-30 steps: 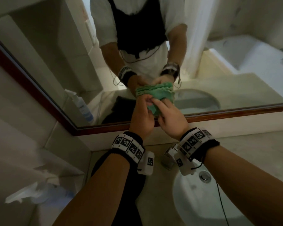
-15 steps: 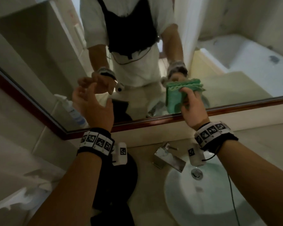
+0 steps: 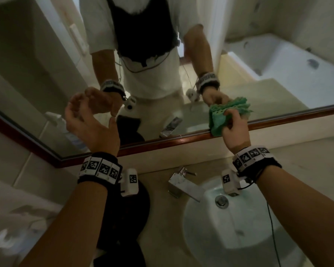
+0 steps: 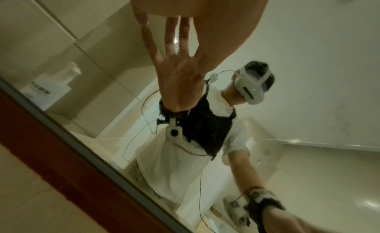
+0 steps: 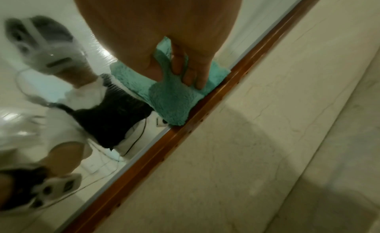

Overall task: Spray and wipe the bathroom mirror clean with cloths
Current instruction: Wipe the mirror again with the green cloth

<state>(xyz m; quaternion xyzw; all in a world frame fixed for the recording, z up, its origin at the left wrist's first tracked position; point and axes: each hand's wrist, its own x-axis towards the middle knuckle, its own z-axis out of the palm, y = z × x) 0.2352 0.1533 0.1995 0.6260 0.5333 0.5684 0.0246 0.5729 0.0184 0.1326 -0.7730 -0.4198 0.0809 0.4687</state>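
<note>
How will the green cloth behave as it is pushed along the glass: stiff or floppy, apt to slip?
Likely floppy: the green cloth bunches and droops under the right hand. Its fluffy pile probably drags rather than slides. Probably light, since the fingers alone hold it up.

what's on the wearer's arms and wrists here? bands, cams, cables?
Forearms bare, no sleeves. Left hand and right hand each wear a black wristband ringed with white blocks printed with black square markers, with a white camera module hanging under the wrist. A thin black cable trails from the right one.

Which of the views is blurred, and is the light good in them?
Right wrist view: the mirror reflection is smeared by motion, but the cloth stays fairly sharp. Left wrist view: sharp. Head view: dim, with bent edges from the wide lens.
</note>
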